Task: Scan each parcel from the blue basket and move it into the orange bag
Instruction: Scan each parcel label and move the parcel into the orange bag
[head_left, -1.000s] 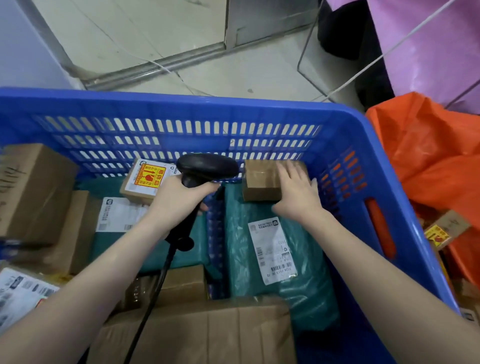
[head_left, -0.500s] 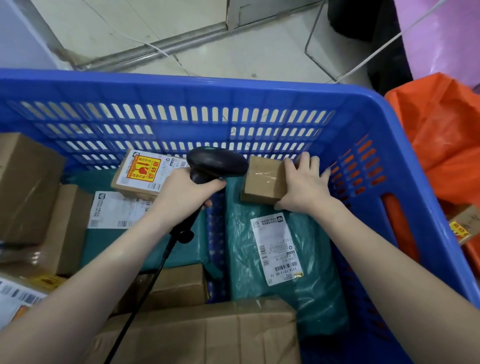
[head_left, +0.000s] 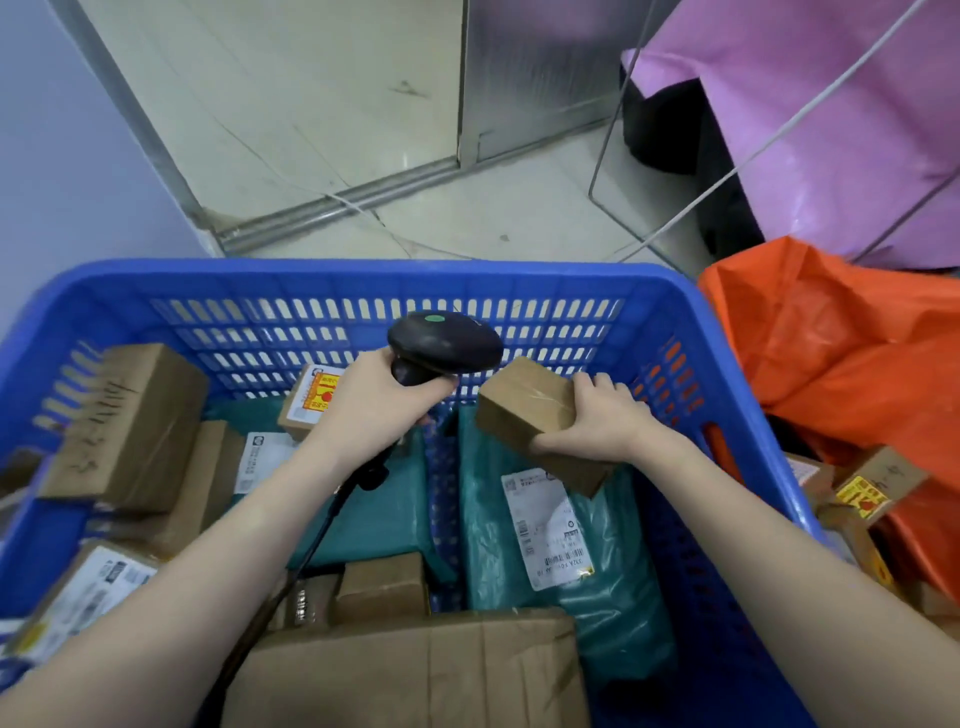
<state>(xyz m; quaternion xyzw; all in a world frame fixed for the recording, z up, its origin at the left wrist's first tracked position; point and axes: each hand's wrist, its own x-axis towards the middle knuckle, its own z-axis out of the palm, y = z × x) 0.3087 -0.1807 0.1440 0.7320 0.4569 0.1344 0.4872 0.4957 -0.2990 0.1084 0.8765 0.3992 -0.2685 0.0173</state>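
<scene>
Observed: the right hand (head_left: 602, 423) grips a small brown box (head_left: 524, 410), fingers curled over its far edge and thumb along the near side. The box is tilted and raised clear of the green mailer (head_left: 582, 577) below it; a second ago it lay flat on that mailer against the far wall of the blue basket (head_left: 363, 283), with the hand only resting on top. It remains inside the basket, in the far right part.

The left hand (head_left: 374, 402) is wrapped round the handle of the black scanner (head_left: 444, 340), whose head sits just left of the raised box, closer to it than before. Its cable (head_left: 311, 545) runs down toward the near side of the basket.

Other parcels in the basket appear unmoved: a labelled box (head_left: 311, 402) behind the left hand, a tall brown carton (head_left: 130, 426) at the basket's left wall, a flat carton (head_left: 410, 675) at its near wall.

The orange bag (head_left: 841, 343) lies just right of the basket, with a yellow-labelled box (head_left: 878, 491) in its mouth. The camera view has tipped upward, showing more floor beyond the basket.
</scene>
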